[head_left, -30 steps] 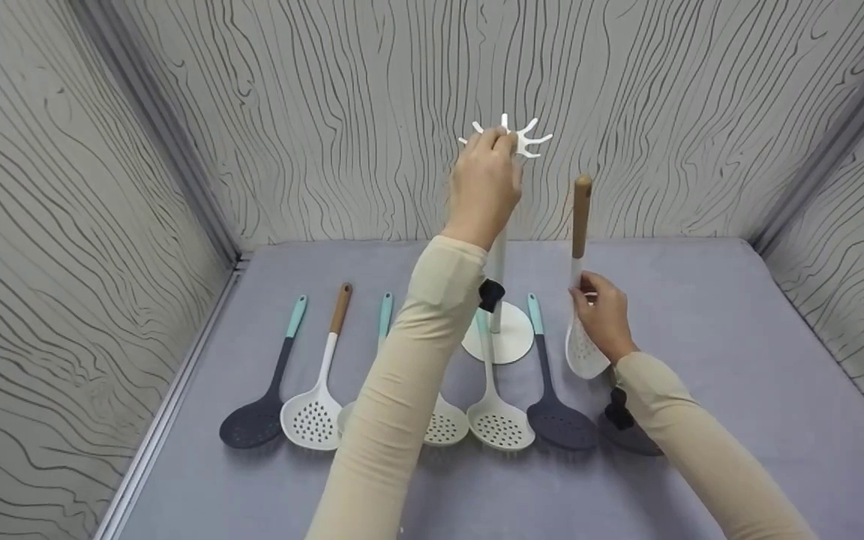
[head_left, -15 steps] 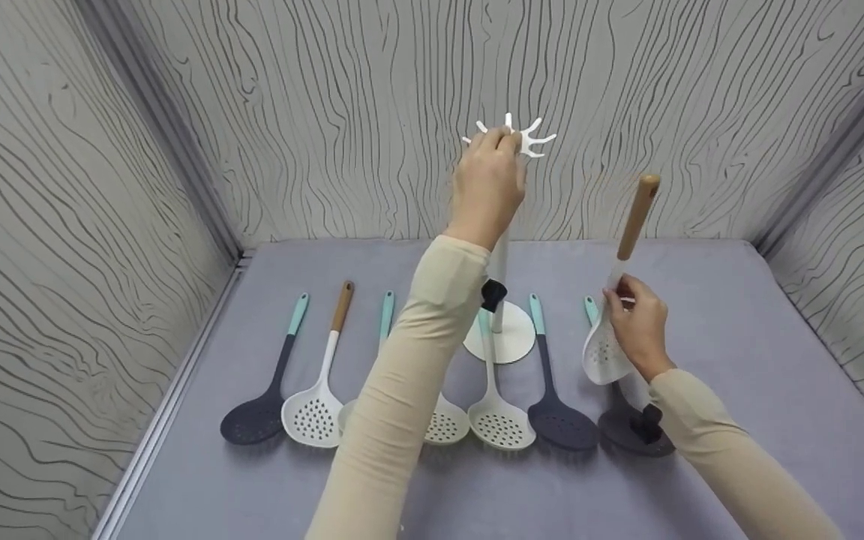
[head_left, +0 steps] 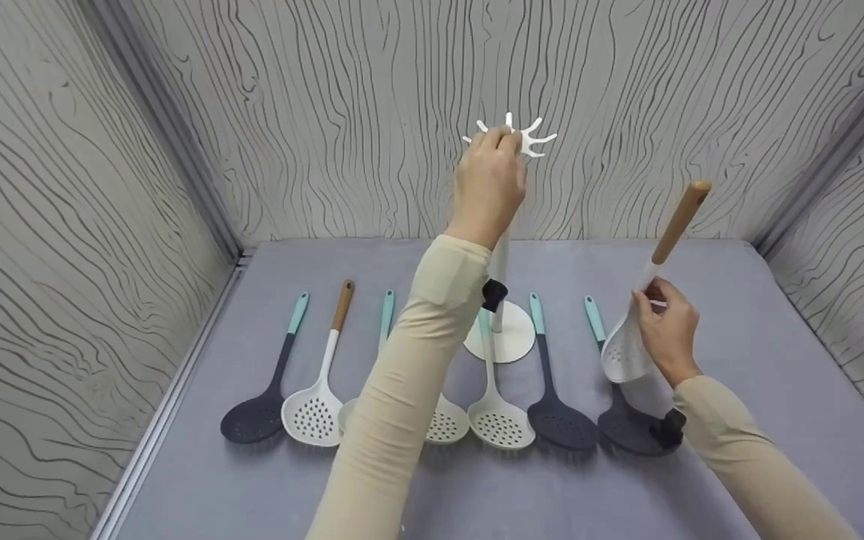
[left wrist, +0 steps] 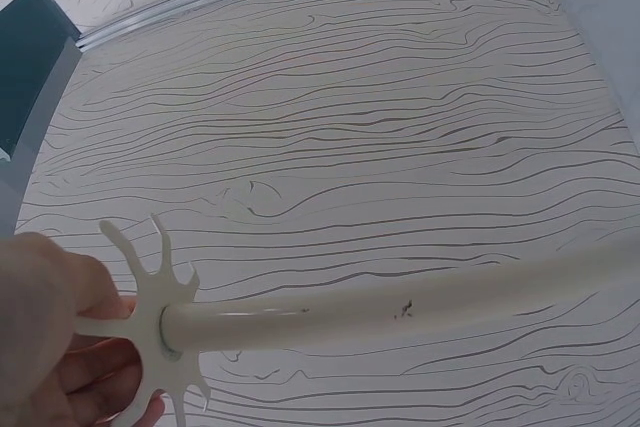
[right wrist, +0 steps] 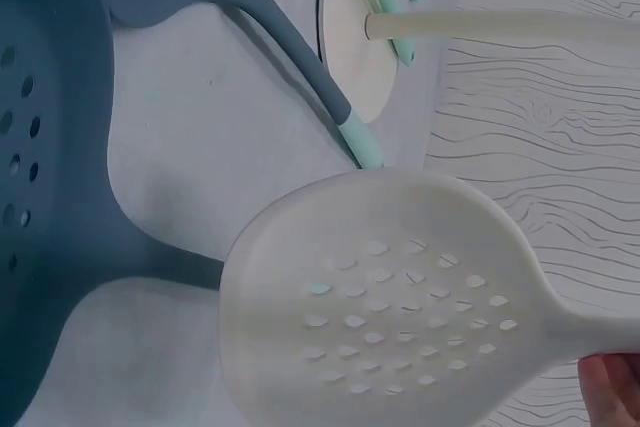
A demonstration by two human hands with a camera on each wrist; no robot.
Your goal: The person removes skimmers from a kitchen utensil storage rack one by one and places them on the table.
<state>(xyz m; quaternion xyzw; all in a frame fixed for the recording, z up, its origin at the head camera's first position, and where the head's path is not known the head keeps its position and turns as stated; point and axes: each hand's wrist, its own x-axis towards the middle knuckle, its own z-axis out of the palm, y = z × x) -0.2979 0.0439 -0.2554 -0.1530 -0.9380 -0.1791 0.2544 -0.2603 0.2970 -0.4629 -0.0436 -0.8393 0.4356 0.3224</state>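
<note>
A white skimmer point(head_left: 622, 354) with a brown handle is held aloft by my right hand point(head_left: 668, 330), which pinches it at the neck. It tilts, handle up and to the right. In the right wrist view its perforated bowl point(right wrist: 400, 222) fills the lower middle, fingertips point(right wrist: 608, 387) at the neck. My left hand point(head_left: 488, 187) grips the top of a white utensil stand point(head_left: 514, 346); the left wrist view shows fingers behind its hooked crown point(left wrist: 150, 332). No utensil hangs on the visible hooks. Beneath the raised skimmer lies a dark skimmer point(head_left: 627, 433) with a turquoise handle.
Several more skimmers lie in a row: a dark one point(head_left: 252, 421) at far left, a white one point(head_left: 316, 412) with brown handle, a white one point(head_left: 501, 426) and a dark one point(head_left: 563, 424). My left sleeve covers part of the row. Patterned walls point(head_left: 372, 97) enclose the table.
My right hand has carried the white skimmer to the right, and its handle leans further right. The dark skimmer's turquoise handle has come into sight. My left hand stays on the stand.
</note>
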